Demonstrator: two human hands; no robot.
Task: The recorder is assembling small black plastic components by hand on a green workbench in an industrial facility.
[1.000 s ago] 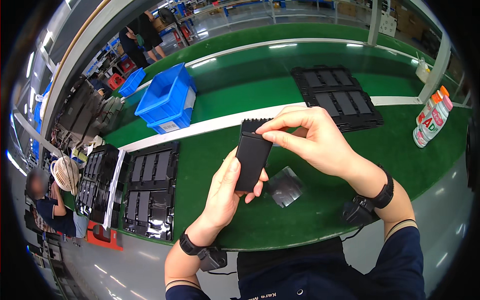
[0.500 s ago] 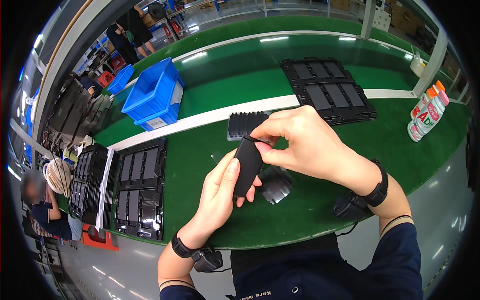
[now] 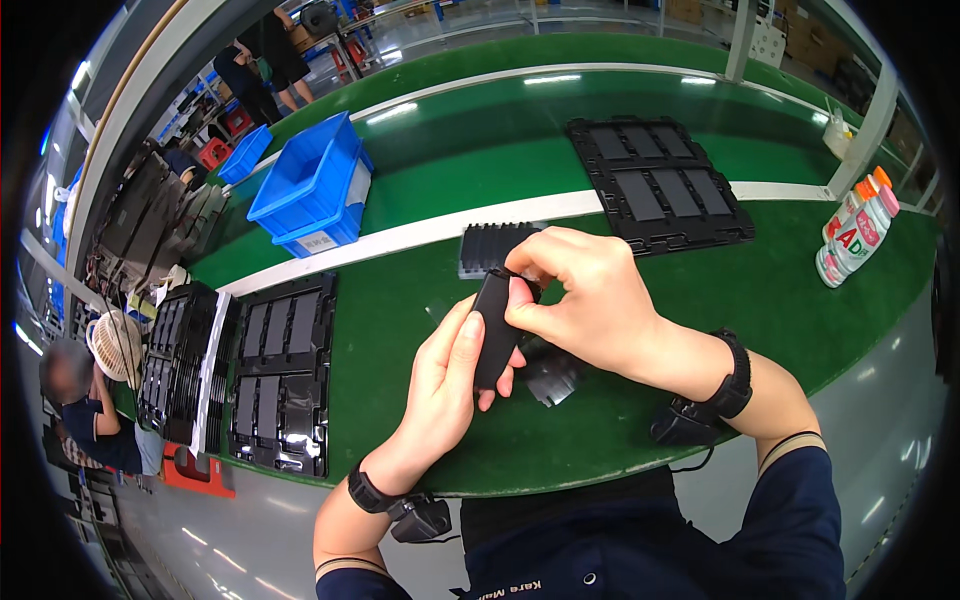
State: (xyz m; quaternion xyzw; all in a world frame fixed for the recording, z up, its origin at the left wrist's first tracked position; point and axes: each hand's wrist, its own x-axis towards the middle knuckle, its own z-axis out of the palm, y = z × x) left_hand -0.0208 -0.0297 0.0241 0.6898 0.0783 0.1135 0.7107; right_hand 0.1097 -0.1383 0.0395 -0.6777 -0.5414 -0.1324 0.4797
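Observation:
My left hand (image 3: 445, 375) is wrapped round a flat black rectangular piece (image 3: 496, 335), which it holds tilted above the green table. At the top end of that piece, my right hand (image 3: 575, 290) pinches with thumb and fingers at its upper edge. Whether a small part sits between those fingertips is hidden. Below the hands lies a dark, shiny sheet of film strips (image 3: 553, 373), partly covered by my right hand. Just beyond them rests a block of black ribbed strips (image 3: 492, 248) on a clear backing.
Black trays with flat grey pieces lie at the left (image 3: 285, 375) and far right (image 3: 665, 185). A stack of trays (image 3: 175, 360) stands further left. Blue bins (image 3: 310, 190) are at the back left, bottles (image 3: 855, 230) at the right edge. A person (image 3: 100, 410) sits at the far left.
My right hand has shifted slightly left and down, its thumb now further over the black piece's top end. The left hand keeps its hold.

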